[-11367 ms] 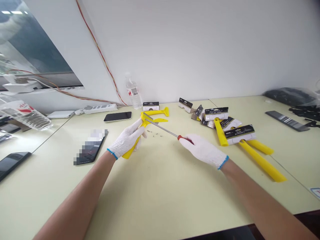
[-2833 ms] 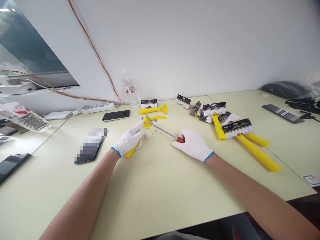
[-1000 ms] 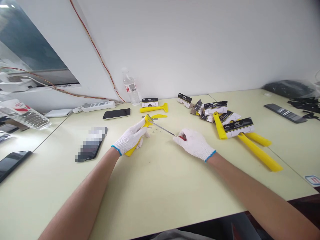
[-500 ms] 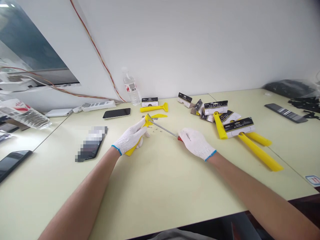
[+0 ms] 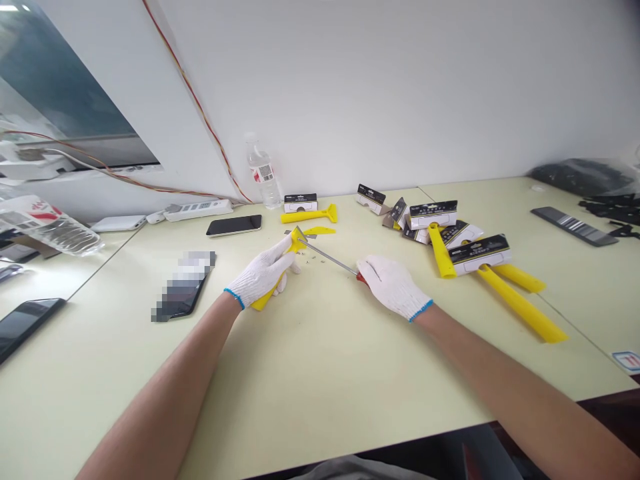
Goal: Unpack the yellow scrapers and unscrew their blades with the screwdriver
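My left hand [image 5: 263,270], in a white knit glove, is wrapped round a yellow scraper [image 5: 264,300] with its head tilted up. My right hand [image 5: 391,283], gloved too, grips the red handle of a screwdriver [image 5: 330,257]. Its long metal shaft points left, and the tip meets the scraper's head. Whether it sits on a screw is too small to tell. Just behind the head lie a yellow plastic piece [image 5: 320,231] and grey flat bits. Several tiny metal parts [image 5: 314,259] are scattered on the table beside the shaft.
Farther back lies another yellow scraper [image 5: 310,215] by a small black-and-white card and a water bottle [image 5: 263,175]. Packaged yellow scrapers [image 5: 523,303] are heaped at right. Phones [image 5: 234,225] lie at left, near a power strip [image 5: 199,209]. A wall closes off the table's back.
Both hands keep the same grip and almost the same place. The view has shifted very slightly; no object has visibly been moved.
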Tool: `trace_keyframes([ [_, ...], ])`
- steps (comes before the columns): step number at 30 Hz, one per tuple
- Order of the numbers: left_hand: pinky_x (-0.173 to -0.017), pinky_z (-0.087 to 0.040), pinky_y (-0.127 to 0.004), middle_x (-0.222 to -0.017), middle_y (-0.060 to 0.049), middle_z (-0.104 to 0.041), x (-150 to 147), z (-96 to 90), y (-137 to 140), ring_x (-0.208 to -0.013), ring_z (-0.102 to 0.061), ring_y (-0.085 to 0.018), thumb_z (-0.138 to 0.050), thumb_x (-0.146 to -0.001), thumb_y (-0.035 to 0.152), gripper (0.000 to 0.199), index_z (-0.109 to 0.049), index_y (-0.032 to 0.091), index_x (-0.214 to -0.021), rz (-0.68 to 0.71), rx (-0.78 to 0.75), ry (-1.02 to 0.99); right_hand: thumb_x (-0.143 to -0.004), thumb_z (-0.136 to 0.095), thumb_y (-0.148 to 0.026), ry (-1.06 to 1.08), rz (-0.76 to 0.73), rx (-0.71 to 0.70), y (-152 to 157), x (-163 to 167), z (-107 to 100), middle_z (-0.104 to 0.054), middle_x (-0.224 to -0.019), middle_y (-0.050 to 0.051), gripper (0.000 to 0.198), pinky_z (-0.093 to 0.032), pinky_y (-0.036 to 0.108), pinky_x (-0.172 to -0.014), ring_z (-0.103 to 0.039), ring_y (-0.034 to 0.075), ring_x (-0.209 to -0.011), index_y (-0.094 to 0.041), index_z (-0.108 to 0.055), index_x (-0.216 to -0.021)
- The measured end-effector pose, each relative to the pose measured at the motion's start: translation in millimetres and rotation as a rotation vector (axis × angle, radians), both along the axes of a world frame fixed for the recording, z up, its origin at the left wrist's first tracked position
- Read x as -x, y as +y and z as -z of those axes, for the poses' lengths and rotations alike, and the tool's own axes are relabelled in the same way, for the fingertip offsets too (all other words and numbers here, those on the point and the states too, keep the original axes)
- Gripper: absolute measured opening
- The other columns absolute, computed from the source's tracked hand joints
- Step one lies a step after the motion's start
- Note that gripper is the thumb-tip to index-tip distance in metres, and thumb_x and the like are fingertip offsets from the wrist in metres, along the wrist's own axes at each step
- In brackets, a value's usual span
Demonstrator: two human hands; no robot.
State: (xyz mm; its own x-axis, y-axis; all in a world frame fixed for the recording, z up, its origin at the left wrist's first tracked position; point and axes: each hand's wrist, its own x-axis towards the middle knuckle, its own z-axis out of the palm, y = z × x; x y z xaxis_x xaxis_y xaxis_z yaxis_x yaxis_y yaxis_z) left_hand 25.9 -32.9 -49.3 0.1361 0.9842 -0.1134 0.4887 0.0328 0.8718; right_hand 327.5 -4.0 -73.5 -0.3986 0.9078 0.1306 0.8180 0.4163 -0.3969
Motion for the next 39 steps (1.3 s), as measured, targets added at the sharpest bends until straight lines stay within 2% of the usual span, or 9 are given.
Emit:
trace_keyframes([
  [5,-0.05,-0.05,-0.027,-0.112,-0.005,-0.071,0.6,1.0,0.3,-0.046,-0.052,-0.007,-0.048,-0.106,0.05,0.053,-0.047,0.028,-0.154,0.0,0.005,0.009,-0.093,-0.07,-0.063,-0.029,0.085,0.046,-5.1,6.3,-2.2,-0.073,-0.096,0.007,0.041,-0.039,0.033,-0.071,-0.064,0.024,-0.086,-0.022,-0.069,-0.093],
  [7,-0.049,-0.049,-0.027,-0.113,-0.005,-0.071,1.2,2.3,0.4,-0.046,-0.052,-0.008,-0.046,-0.106,0.051,0.05,-0.05,0.027,-0.15,0.002,0.0,0.001,-0.092,-0.069,-0.065,-0.061,0.061,0.031,-4.8,5.5,-2.7,-0.073,-0.097,0.008,0.043,-0.038,0.033,-0.071,-0.064,0.025,-0.086,-0.022,-0.07,-0.093],
  [13,-0.051,-0.05,-0.026,-0.111,-0.003,-0.072,1.0,0.9,0.1,-0.046,-0.052,-0.007,-0.048,-0.107,0.047,0.042,-0.053,0.028,-0.143,0.005,0.005,0.012,-0.112,-0.033,-0.031,-0.095,-0.165,0.031,4.0,-5.6,-0.4,-0.071,-0.092,0.009,0.044,-0.039,0.033,-0.078,-0.063,0.021,-0.085,-0.019,-0.067,-0.087],
  [16,-0.049,-0.05,-0.026,-0.114,-0.003,-0.071,0.3,0.2,0.1,-0.047,-0.053,-0.008,-0.048,-0.107,0.045,0.046,-0.049,0.031,-0.15,0.007,0.007,0.002,-0.11,-0.044,-0.046,-0.052,-0.042,0.062,1.1,-1.4,-0.8,-0.071,-0.091,0.007,0.042,-0.039,0.032,-0.074,-0.064,0.021,-0.084,-0.02,-0.067,-0.085],
  [20,-0.046,-0.049,-0.025,-0.115,-0.005,-0.072,0.5,2.4,0.5,-0.047,-0.053,-0.008,-0.046,-0.107,0.047,0.051,-0.046,0.027,-0.155,0.003,0.011,-0.025,-0.089,-0.074,-0.064,-0.043,0.089,0.064,-5.3,5.8,-3.4,-0.072,-0.093,0.005,0.043,-0.036,0.031,-0.066,-0.063,0.022,-0.081,-0.022,-0.066,-0.09],
  [24,-0.048,-0.05,-0.025,-0.107,-0.004,-0.072,1.1,3.4,0.8,-0.046,-0.052,-0.008,-0.046,-0.107,0.048,0.053,-0.047,0.023,-0.154,0.007,0.0,-0.018,-0.11,-0.046,-0.047,-0.066,-0.015,0.053,-2.4,2.2,-3.8,-0.072,-0.09,0.007,0.041,-0.036,0.032,-0.07,-0.063,0.021,-0.082,-0.02,-0.067,-0.086],
  [27,-0.047,-0.051,-0.026,-0.11,-0.005,-0.073,0.8,2.6,0.7,-0.045,-0.052,-0.007,-0.048,-0.106,0.047,0.051,-0.05,0.023,-0.151,-0.004,-0.017,-0.005,-0.114,-0.03,-0.036,-0.071,-0.072,0.072,0.3,-0.1,-3.1,-0.072,-0.088,0.008,0.053,-0.037,0.032,-0.076,-0.064,0.021,-0.085,-0.02,-0.068,-0.082],
  [33,-0.046,-0.05,-0.024,-0.111,-0.005,-0.072,0.6,0.7,0.5,-0.045,-0.052,-0.007,-0.047,-0.107,0.049,0.046,-0.055,0.025,-0.146,-0.004,0.011,-0.024,-0.088,-0.076,-0.062,-0.049,0.082,0.074,-5.0,5.6,-4.8,-0.072,-0.097,0.006,0.042,-0.037,0.031,-0.069,-0.062,0.022,-0.083,-0.021,-0.067,-0.092],
  [39,-0.047,-0.05,-0.025,-0.11,-0.004,-0.072,1.5,1.9,0.9,-0.044,-0.052,-0.007,-0.048,-0.107,0.048,0.044,-0.055,0.027,-0.144,0.008,-0.011,-0.01,-0.113,-0.032,-0.035,-0.05,-0.095,0.07,-0.6,0.1,-5.0,-0.07,-0.089,0.008,0.05,-0.039,0.033,-0.077,-0.062,0.021,-0.084,-0.02,-0.066,-0.08],
])
